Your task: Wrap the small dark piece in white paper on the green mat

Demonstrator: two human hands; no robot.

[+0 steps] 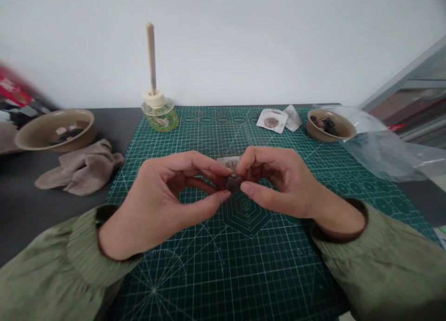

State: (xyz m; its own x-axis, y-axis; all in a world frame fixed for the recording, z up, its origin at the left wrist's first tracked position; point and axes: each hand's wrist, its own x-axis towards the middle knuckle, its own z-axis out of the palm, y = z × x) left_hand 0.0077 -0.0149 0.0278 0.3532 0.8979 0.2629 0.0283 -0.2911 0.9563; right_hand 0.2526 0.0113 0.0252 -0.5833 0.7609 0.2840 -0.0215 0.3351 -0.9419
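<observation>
Both of my hands meet over the middle of a green cutting mat [244,265]. My left hand [167,195] and my right hand [278,181] each pinch a small dark piece in a pale wrapper [232,174] between thumb and fingers. The fingers of both hands are closed on it, and most of the piece is hidden by them. Green ribbed sleeves cover both forearms.
A glass jar with a white roll and an upright stick [158,109] stands at the mat's far edge. Two opened pale wrappers [275,120] lie near a tan bowl [329,125] of dark pieces. Clear plastic bag [386,149] at right. Another tan bowl [55,128] and a beige cloth [81,167] at left.
</observation>
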